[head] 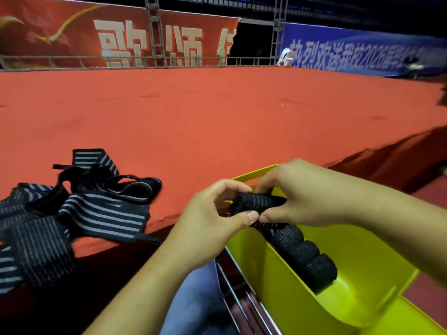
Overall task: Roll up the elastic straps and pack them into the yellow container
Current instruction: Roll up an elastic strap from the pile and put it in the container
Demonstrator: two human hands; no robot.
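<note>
At the edge of a red-carpeted stage (217,112), a person's hands hold a rolled strap (256,203) above the near end of a yellow container (362,257). The left hand (212,221) curls around the roll's left end, thumb underneath. The right hand (302,197) arches over the top, its thumb meeting the left one. Three more rolls (304,257) lie in a row inside the container. Loose striped straps (96,209) are heaped on the stage at left. A red banner (72,32) behind reads "歌颂"; a blue banner (362,52) reads "热烈欢送我校2026", the rest blurred.
</note>
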